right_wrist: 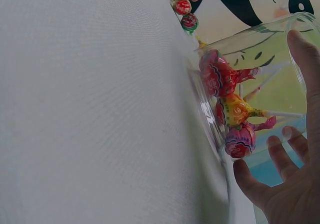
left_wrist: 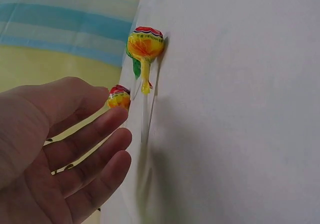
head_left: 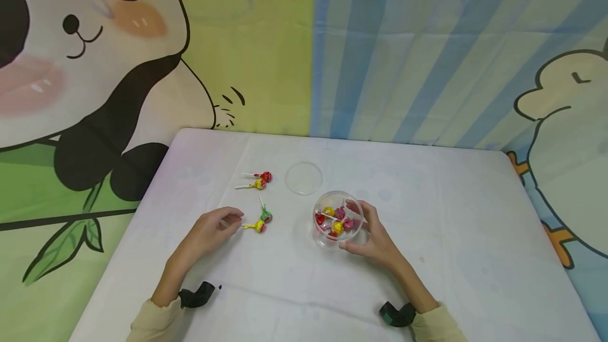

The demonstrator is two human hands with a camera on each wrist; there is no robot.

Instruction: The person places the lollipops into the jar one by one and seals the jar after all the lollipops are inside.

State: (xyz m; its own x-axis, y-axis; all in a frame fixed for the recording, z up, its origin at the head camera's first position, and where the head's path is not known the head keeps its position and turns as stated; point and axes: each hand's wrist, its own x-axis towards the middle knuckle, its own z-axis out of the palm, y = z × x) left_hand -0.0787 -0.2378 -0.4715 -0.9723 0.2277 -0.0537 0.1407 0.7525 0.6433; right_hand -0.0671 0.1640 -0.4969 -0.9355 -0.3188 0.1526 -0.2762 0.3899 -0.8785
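Hands [head_left: 212,232] flank lollipops [head_left: 260,226] and jar [head_left: 321,238], clear lid [head_left: 304,178] beyond.

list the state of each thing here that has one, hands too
Clear jar: open, upright
Clear round lid: off the jar, lying flat
Lollipops in the jar: wrapped
Four lollipops on the table: wrapped, lying down
Left hand: relaxed, holding nothing
Right hand: gripping the jar
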